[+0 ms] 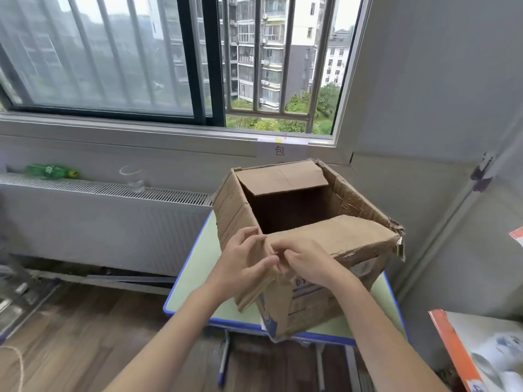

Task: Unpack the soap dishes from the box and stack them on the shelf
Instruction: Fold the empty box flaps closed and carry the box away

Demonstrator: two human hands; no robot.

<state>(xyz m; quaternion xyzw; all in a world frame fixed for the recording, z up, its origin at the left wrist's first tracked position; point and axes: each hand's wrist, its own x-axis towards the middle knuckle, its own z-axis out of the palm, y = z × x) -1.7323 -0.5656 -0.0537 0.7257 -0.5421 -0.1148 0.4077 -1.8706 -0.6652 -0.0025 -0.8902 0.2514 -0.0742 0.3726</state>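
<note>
A worn brown cardboard box point(311, 304) stands on a small green table with a blue rim point(198, 267). Its top is open and the inside is dark; no soap dishes show. The far flap point(280, 178) folds inward, and the near flap point(339, 236) lies over the front of the opening. My left hand point(244, 258) and my right hand point(305, 263) meet at the box's near left corner. Both pinch the cardboard there, the left on the left flap's edge, the right on the near flap's corner.
A white radiator point(99, 219) runs under the barred window, with a green bottle point(51, 171) and a clear glass point(134, 179) on top. A grey wall is at the right. An orange-edged box point(481, 352) sits at the lower right. Wooden floor lies at the left.
</note>
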